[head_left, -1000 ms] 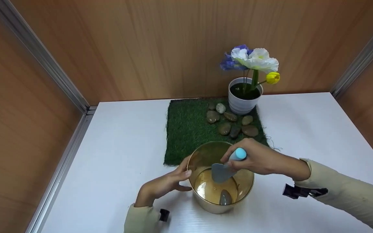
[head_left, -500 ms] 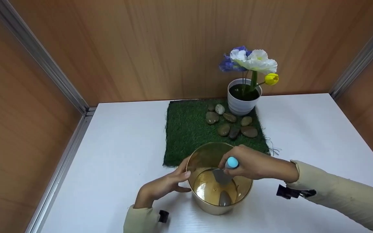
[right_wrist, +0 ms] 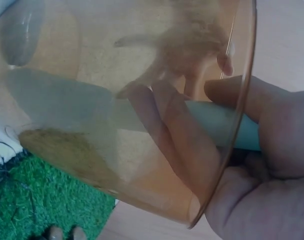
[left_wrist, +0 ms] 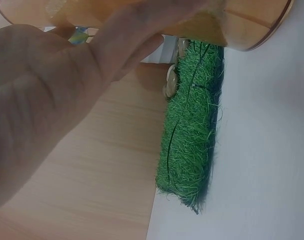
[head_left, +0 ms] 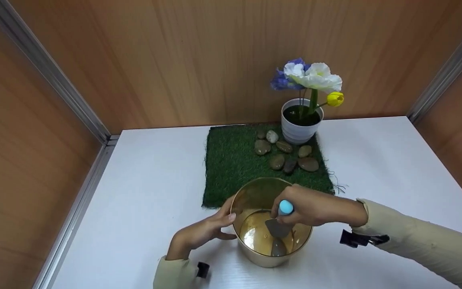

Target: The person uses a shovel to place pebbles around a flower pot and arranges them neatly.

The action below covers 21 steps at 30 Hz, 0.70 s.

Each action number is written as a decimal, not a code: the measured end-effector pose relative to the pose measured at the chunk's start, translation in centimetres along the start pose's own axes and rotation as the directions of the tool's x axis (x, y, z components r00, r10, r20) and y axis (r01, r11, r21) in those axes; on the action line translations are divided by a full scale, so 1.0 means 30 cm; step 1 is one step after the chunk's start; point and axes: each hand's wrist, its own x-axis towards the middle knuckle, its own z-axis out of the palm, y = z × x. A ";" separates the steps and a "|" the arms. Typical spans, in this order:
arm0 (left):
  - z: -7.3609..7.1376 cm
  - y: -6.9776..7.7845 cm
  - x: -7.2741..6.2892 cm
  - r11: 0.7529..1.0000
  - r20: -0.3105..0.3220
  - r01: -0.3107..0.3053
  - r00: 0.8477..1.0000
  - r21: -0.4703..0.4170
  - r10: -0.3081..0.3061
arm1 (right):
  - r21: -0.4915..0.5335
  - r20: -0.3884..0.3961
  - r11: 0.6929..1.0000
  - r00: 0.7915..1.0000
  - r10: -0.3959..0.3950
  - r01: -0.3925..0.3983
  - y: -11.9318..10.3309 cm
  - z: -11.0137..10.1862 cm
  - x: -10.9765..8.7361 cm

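My right hand (head_left: 305, 204) reaches into a see-through amber bucket (head_left: 251, 249) and grips a small trowel (head_left: 278, 228) with a light blue handle end. Inside the bucket, the grey blade is down beside a smooth grey stone (head_left: 278, 248), overlapping its top in the head view. On the bucket's left side my left hand (head_left: 205, 229) holds the wall, its thumb at the rim. The right wrist view looks through the wall at the fingers curled round the trowel handle (right_wrist: 212, 117), with the stone (right_wrist: 22, 37) near the blade.
A green turf mat (head_left: 231, 160) lies behind the bucket on the white table (head_left: 155, 180). Several stones (head_left: 277, 161) rest on it. At its back right corner stands a white pot (head_left: 300, 130) of flowers (head_left: 315, 78). Wooden panels (head_left: 199, 60) enclose the table.
My right hand has moved down and slightly left into the bucket, bringing the trowel blade lower and up to the stone. My left hand has stayed in place on the bucket.
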 end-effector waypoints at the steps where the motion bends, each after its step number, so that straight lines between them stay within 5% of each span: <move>1: 0.000 -0.001 0.000 1.000 0.000 0.000 1.000 0.000 0.000 | 0.004 0.007 1.000 1.000 -0.003 0.003 0.001 -0.001 0.000; 13: 0.002 -0.007 0.003 1.000 0.005 0.012 1.000 -0.007 -0.012 | 0.078 0.069 0.997 0.998 0.004 -0.010 0.011 -0.014 0.006; 21: 0.001 -0.005 0.005 1.000 0.012 0.007 1.000 -0.012 -0.007 | 0.247 0.156 0.968 0.988 0.004 -0.043 0.019 0.001 0.014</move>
